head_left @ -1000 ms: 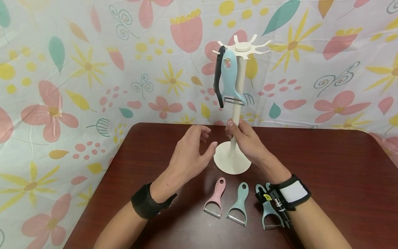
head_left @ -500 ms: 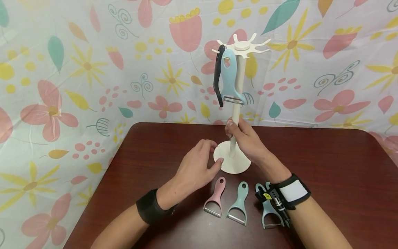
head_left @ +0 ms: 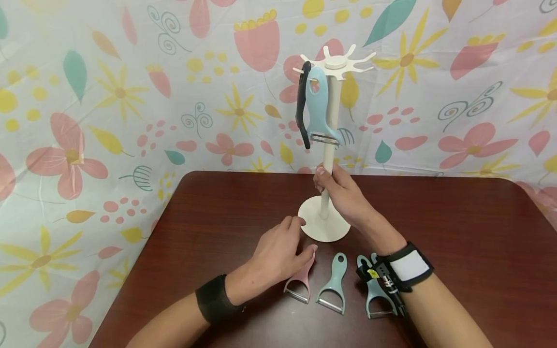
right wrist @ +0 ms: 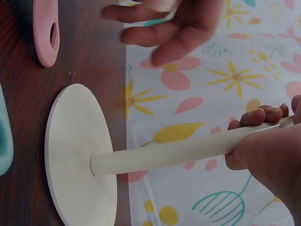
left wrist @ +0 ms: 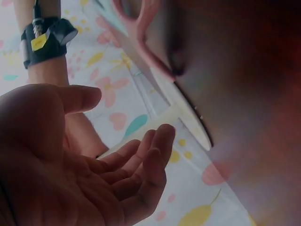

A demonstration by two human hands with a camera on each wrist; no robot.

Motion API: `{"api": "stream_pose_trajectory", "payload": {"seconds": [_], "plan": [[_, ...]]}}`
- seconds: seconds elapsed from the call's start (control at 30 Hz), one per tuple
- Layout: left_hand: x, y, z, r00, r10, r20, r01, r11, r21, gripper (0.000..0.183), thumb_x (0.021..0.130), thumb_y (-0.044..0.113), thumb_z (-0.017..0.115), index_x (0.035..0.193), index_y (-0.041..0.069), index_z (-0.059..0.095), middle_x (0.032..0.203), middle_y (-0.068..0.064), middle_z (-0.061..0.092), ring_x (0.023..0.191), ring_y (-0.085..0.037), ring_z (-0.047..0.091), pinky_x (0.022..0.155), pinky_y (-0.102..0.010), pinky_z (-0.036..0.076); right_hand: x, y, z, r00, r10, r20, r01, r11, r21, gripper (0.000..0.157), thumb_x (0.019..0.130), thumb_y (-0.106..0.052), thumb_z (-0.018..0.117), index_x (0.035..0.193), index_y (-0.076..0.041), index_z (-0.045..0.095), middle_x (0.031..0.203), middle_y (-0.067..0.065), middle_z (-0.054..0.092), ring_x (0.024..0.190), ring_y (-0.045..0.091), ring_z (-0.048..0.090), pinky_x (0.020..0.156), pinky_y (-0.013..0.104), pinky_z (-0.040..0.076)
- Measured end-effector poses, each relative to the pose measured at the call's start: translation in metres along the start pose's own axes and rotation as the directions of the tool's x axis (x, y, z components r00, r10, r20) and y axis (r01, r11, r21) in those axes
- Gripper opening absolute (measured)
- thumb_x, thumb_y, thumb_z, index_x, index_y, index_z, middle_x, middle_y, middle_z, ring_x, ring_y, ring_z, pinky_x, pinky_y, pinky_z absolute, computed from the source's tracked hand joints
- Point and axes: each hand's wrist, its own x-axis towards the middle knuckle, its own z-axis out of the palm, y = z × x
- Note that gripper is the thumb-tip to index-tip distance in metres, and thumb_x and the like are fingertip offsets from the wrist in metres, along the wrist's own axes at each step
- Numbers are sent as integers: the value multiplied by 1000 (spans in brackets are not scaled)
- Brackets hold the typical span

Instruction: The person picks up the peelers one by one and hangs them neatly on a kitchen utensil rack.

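I see the right hand (head_left: 348,198) gripping the white stand (head_left: 324,228) by its pole. The left hand (head_left: 278,251), fingers loosely bent and holding nothing, hovers over the pink peeler (head_left: 306,270) on the table (head_left: 470,232). Blue peeler (head_left: 318,106) and black tool (head_left: 301,106) hang on one side; loosening my right grip might tip everything.

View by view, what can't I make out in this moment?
Head: the hole end of the pink peeler, behind the left hand.
Head: how many blue-grey peelers lie at the right, partly under the right wrist gear.
Left wrist: the top of the stand, with the left hand in front.
Right wrist: the green peeler's blade, cut off by the left edge.
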Motion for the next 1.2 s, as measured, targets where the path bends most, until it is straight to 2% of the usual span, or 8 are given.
{"api": "stream_pose_trajectory", "payload": {"seconds": [0.33, 0.6, 0.87, 1.2], "plan": [[-11, 4, 14, 997, -3, 80, -1, 999, 43, 48, 86, 48, 64, 112, 10, 52, 90, 2, 48, 69, -13, 50, 56, -32, 48, -1, 1, -1, 1000, 5, 2, -5, 1000, -4, 38, 107, -32, 38, 100, 6, 37, 87, 25, 32, 82, 40, 31, 77, 47, 28], [-15, 7, 23, 993, -17, 113, 5, 995, 104, 62, 82, 55, 67, 119, 8, 51, 96, -2, 53, 75, -17, 56, 59, -35, 51, -2, 2, -1, 1000, 3, -4, -4, 1000, -15, 38, 107, -31, 38, 101, 6, 38, 87, 24, 33, 83, 40, 32, 78, 47, 28], [-18, 11, 27, 993, -44, 106, 31, 992, 125, 61, 80, 55, 69, 116, 8, 53, 97, -3, 54, 74, -19, 60, 58, -38, 52, -2, 1, -1, 1000, -4, 4, 4, 1000, -5, 38, 107, -31, 38, 101, 6, 38, 87, 23, 33, 82, 39, 31, 77, 46, 28], [-18, 11, 28, 994, -6, 109, -8, 991, 133, 53, 80, 47, 73, 110, 8, 54, 90, -2, 58, 68, -18, 61, 54, -35, 51, -1, 1, 0, 1000, -15, 8, 15, 1000, 0, 37, 107, -32, 38, 101, 5, 38, 87, 24, 32, 81, 37, 32, 76, 46, 28]]}}
